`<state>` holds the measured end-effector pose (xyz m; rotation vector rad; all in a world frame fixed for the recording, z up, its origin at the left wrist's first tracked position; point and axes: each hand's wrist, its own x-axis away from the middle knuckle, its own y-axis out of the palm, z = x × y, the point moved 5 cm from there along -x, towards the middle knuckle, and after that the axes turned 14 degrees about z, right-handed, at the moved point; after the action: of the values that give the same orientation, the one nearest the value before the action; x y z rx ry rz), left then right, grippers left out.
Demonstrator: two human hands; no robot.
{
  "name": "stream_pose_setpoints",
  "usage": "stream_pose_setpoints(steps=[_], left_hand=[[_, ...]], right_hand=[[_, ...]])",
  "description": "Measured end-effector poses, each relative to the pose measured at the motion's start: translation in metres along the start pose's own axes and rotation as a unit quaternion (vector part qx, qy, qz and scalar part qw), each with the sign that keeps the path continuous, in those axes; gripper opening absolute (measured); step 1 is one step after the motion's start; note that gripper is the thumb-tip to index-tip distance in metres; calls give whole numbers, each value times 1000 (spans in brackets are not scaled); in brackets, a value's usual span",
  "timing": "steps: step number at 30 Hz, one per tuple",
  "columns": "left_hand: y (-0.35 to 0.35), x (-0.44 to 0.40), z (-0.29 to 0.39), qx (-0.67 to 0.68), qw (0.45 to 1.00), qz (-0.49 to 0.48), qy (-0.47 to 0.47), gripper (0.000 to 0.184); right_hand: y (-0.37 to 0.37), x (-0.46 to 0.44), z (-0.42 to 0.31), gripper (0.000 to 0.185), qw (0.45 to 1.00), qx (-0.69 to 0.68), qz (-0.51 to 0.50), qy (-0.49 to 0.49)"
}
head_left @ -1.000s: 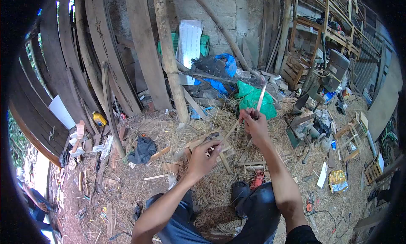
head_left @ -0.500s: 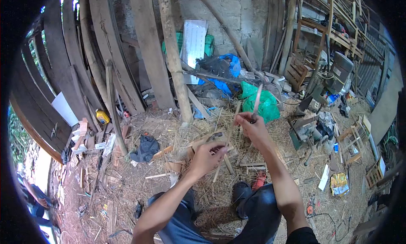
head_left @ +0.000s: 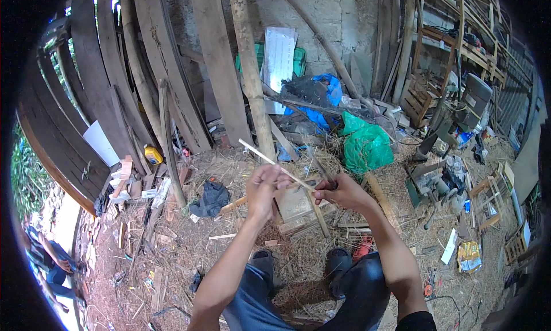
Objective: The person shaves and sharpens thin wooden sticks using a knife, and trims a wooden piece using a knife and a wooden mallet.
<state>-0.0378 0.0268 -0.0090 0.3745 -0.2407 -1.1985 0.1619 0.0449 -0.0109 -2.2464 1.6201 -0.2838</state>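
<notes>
A thin pale wooden stick slants across in front of me, its upper end pointing to the far left. My left hand is closed around it near the middle. In my right hand is a knife, with its dark narrow blade pointing up and away to the left. The stick's lower end reaches the fingers of my right hand; I cannot tell whether they pinch it. Below both hands a wooden block lies on the shavings-covered ground, between and beyond my feet.
A green plastic bag and blue sheeting lie ahead by the wall. A bench machine stands at right. Near the left planks are a yellow bottle and a black bag. Another person sits at far left.
The knife has come down from upright to a leftward slant, and my right hand is lower. My left hand has moved up and left, with the stick now across the view.
</notes>
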Motion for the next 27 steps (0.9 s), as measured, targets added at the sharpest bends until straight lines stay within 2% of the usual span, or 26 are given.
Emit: stream_pose_setpoints(steps=[2,3,5,6,8,9,11,13,14,15,16,17,19,20,22,24,25,27], left_hand=[[-13,-9,12,24,997,61,48,12],[-17,-12,16,24,997,60,48,12],[-29,-17,29,55,989,94,103,13],[-32,-18,35,49,987,87,128,15],[-35,-16,39,32,985,82,145,12],[-35,-15,42,15,983,77,163,10],[-35,-17,40,16,983,63,173,10],[-36,-12,49,-168,943,109,265,9],[-35,-9,50,-168,944,108,265,9],[-21,5,62,-361,821,102,430,8],[-5,19,62,-527,632,89,561,8],[-4,20,56,-526,633,91,561,8],[6,20,26,-529,681,-51,504,13],[9,24,18,-529,682,-49,503,13],[14,25,-15,-472,823,-186,254,18],[19,28,-18,-485,813,-181,267,20],[22,30,-19,-499,801,-174,280,22],[23,27,-23,-478,821,-158,269,22]], right_hand=[[0,-7,12,14,990,-132,27,-39],[-2,-8,13,14,990,-132,27,-40],[-17,-9,7,16,973,95,150,-146],[-18,-8,5,16,973,96,151,-145],[-29,-5,-1,12,945,186,238,-122],[-31,-4,-3,12,945,187,241,-121],[-35,-1,-12,11,915,223,278,-188],[-38,1,-11,11,894,247,305,-218],[-40,2,-12,12,870,269,329,-250],[-41,0,-10,12,869,270,330,-250],[-40,-1,-8,14,867,274,323,-263],[-40,-2,-7,16,864,278,314,-277],[-38,-3,-7,21,869,279,303,-275],[-37,-4,-7,26,873,280,294,-271],[-37,-4,-7,23,867,284,299,-281],[-39,-2,-10,20,860,287,307,-289],[-43,0,-14,21,856,254,347,-287],[-46,2,-24,22,849,218,387,-286]])
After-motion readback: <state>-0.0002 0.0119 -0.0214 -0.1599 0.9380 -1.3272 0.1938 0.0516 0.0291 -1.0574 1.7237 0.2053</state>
